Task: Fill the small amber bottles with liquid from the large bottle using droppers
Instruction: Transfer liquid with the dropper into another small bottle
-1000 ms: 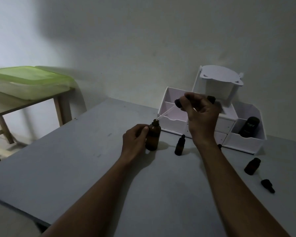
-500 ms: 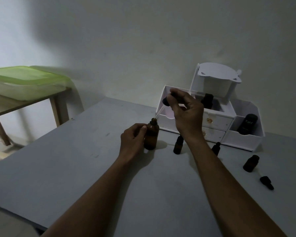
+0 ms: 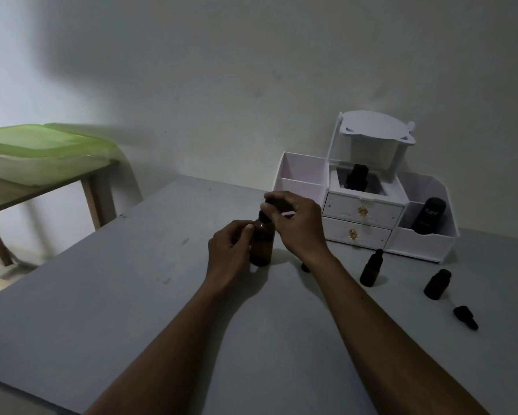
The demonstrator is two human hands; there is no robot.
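The large amber bottle (image 3: 261,245) stands upright on the grey table (image 3: 102,295). My left hand (image 3: 229,250) grips its side. My right hand (image 3: 296,223) pinches the black dropper bulb (image 3: 265,215) right over the bottle's mouth, with the glass tube down inside the neck. A small amber bottle with a dropper cap (image 3: 371,268) stands to the right. Further right is an uncapped small bottle (image 3: 437,284), and a loose black dropper cap (image 3: 465,317) lies near it. Behind my right wrist another small bottle (image 3: 305,268) is mostly hidden.
A white organiser with two drawers (image 3: 362,217) stands at the back, holding a dark bottle (image 3: 356,176) on top and a black container (image 3: 428,215) in its right bin. A green-lidded box (image 3: 39,154) sits on a wooden side table at left.
My right hand has come down and left, swinging the dropper from a slant to upright and lowering its tube into the large bottle. The left hand kept hold of the bottle.
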